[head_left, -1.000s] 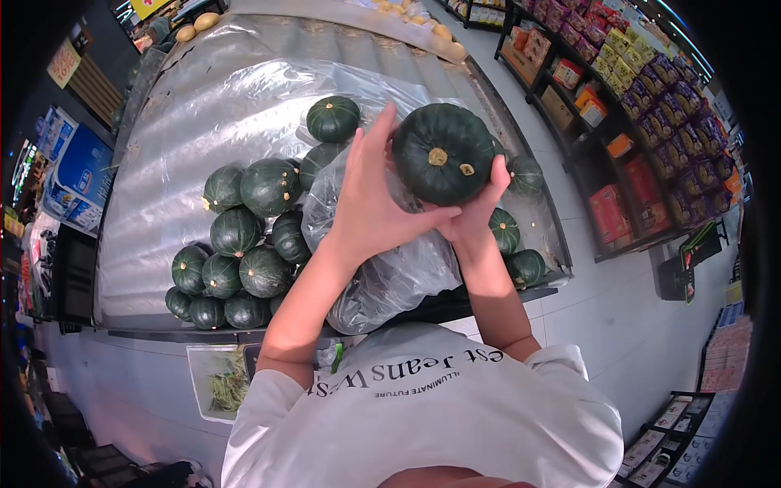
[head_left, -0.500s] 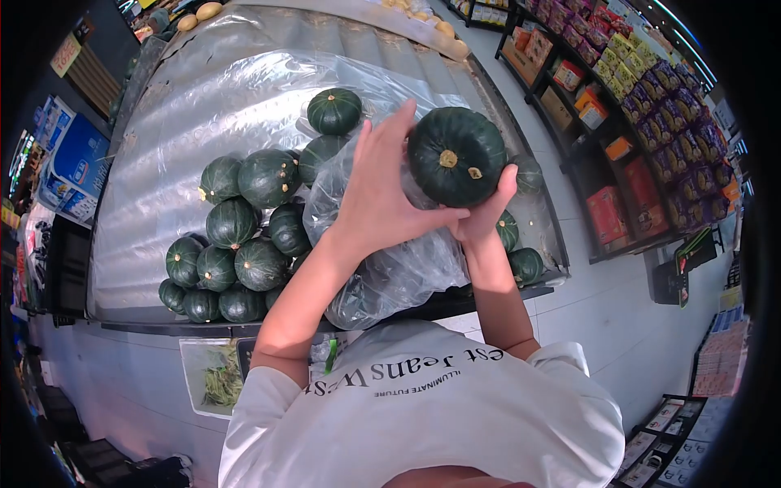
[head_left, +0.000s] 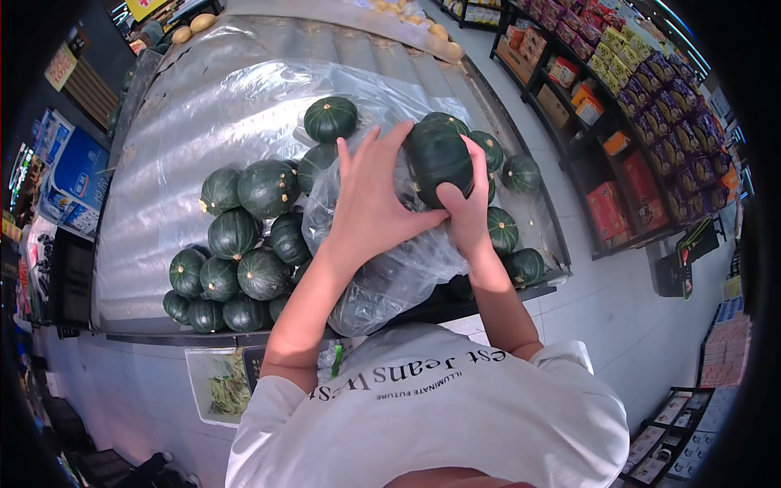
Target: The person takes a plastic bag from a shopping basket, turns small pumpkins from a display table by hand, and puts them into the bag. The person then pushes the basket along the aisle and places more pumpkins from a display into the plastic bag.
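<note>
A dark green kabocha squash [head_left: 439,159] is gripped by my right hand [head_left: 468,210], with its thumb in front and fingers along the right side. My left hand [head_left: 366,195] is spread in a wide curve just left of that squash, fingers apart and thumb pointing under it. Whether its fingertips touch the squash I cannot tell. Behind and below my left hand hangs a crumpled clear plastic bag [head_left: 382,289]; the bag's mouth is hidden by my hands. Several more squashes [head_left: 264,189] are piled on the left of the display stand, and others [head_left: 521,173] lie on the right.
The wide display stand [head_left: 163,163] is covered with plastic film. Yellowish produce [head_left: 191,28] lies at its far edge. A white crate [head_left: 203,390] of green vegetables stands below the front edge. Shelves of packaged goods [head_left: 659,106] run along the right, past a tiled aisle.
My right hand has turned the squash, so its stem no longer shows, and moved it slightly left. The left hand stays spread. More squashes behind on the right are now visible.
</note>
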Tool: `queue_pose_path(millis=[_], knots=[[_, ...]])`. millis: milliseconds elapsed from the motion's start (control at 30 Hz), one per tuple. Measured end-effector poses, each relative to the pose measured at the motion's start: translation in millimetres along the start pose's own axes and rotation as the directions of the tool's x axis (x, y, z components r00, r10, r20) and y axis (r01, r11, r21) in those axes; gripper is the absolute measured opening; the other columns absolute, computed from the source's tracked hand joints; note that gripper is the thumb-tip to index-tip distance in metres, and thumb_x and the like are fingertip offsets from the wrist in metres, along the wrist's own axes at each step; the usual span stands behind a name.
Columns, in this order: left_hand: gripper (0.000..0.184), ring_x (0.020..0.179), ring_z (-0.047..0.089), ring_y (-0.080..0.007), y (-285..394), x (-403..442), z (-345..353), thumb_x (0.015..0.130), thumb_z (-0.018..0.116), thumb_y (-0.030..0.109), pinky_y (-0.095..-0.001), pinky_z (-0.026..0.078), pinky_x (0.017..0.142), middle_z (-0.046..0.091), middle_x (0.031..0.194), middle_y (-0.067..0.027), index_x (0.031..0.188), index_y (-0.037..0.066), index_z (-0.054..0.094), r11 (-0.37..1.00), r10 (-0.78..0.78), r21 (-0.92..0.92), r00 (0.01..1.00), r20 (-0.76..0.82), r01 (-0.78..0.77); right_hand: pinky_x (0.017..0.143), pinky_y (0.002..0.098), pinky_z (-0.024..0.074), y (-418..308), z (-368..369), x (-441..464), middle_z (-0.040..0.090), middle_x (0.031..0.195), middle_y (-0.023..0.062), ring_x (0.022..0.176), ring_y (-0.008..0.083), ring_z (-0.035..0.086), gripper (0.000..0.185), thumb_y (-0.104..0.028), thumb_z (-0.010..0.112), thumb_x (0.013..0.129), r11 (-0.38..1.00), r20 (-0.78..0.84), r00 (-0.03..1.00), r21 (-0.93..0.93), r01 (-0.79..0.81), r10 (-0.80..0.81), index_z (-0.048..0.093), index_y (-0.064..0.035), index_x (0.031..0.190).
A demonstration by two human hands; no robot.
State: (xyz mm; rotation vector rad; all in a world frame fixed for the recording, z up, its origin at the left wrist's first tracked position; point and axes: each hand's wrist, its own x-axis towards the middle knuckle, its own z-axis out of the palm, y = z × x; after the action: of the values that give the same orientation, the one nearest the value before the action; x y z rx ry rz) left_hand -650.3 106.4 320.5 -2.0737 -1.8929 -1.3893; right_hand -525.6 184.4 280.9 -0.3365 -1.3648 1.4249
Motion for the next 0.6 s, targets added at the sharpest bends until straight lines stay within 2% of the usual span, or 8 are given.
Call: queue_pose_path(millis=[133, 233, 333, 433, 533, 600], knots=[[0.089, 0.126, 0.038, -0.0445, -5, -2, 4, 0.055, 0.079, 0.026, -0.0650, 0.009, 0.106, 0.052, 0.126, -0.0139, 0.132, 0.005, 0.040, 0.998, 0.047, 0.047, 0.999, 0.023, -0.048, 0.090, 0.0325, 0.0452, -2, 7, -5, 0.050, 0.118, 0.0122, 0.107, 0.0188, 0.052, 0.083, -0.010, 0.081, 0.062, 0.989, -0.149, 0.988, -0.149, 0.014, -0.037, 0.033, -0.0018, 0.129], [0.084, 0.126, 0.038, -0.0450, -4, 0, 7, 0.056, 0.078, 0.022, -0.0655, 0.009, 0.106, 0.052, 0.124, -0.0133, 0.131, 0.006, 0.041, 0.997, 0.047, 0.054, 0.999, 0.009, -0.048, 0.092, 0.0348, 0.0440, -4, 10, -6, 0.047, 0.119, 0.0129, 0.108, 0.0214, 0.050, 0.086, -0.013, 0.083, 0.059, 0.968, -0.122, 0.986, -0.236, 0.078, -0.110, 0.035, -0.0021, 0.129], [0.080, 0.126, 0.038, -0.0448, -7, -1, 9, 0.059, 0.076, 0.020, -0.0660, 0.008, 0.105, 0.053, 0.124, -0.0134, 0.130, 0.006, 0.041, 0.996, 0.045, 0.075, 0.998, -0.033, -0.042, 0.094, 0.0379, 0.0418, 7, 5, -6, 0.043, 0.119, 0.0143, 0.110, 0.0255, 0.047, 0.089, -0.016, 0.085, 0.056, 0.793, -0.022, 0.949, -0.555, 0.251, -0.316, 0.036, -0.0021, 0.129], [0.078, 0.125, 0.038, -0.0461, -6, -3, 8, 0.061, 0.075, 0.018, -0.0673, 0.007, 0.105, 0.053, 0.122, -0.0143, 0.130, 0.005, 0.041, 0.996, 0.066, 0.061, 0.996, -0.067, -0.062, 0.096, 0.0398, 0.0397, 5, 6, -6, 0.039, 0.119, 0.0152, 0.112, 0.0287, 0.044, 0.090, -0.018, 0.086, 0.053, 0.786, -0.020, 0.947, -0.564, 0.255, -0.322, 0.038, -0.0019, 0.128], [0.079, 0.120, 0.044, -0.0453, -3, -4, 6, 0.061, 0.075, 0.018, -0.0604, 0.023, 0.104, 0.054, 0.120, -0.0169, 0.130, 0.004, 0.039, 0.991, 0.047, 0.127, 0.997, -0.062, -0.038, 0.094, 0.0390, 0.0413, 2, 7, -6, 0.039, 0.119, 0.0149, 0.110, 0.0280, 0.046, 0.089, -0.017, 0.085, 0.054, 0.809, -0.022, 0.957, -0.539, 0.233, -0.290, 0.039, -0.0024, 0.128], [0.079, 0.114, 0.048, -0.0440, 0, -2, 4, 0.062, 0.075, 0.017, -0.0524, 0.035, 0.098, 0.054, 0.118, -0.0201, 0.130, 0.003, 0.038, 0.995, -0.074, -0.064, 0.997, 0.017, 0.075, 0.093, 0.0382, 0.0423, -4, 8, -5, 0.040, 0.119, 0.0148, 0.109, 0.0276, 0.048, 0.087, -0.016, 0.085, 0.054, 0.749, 0.006, 0.952, -0.616, 0.245, -0.306, 0.039, -0.0029, 0.127]])
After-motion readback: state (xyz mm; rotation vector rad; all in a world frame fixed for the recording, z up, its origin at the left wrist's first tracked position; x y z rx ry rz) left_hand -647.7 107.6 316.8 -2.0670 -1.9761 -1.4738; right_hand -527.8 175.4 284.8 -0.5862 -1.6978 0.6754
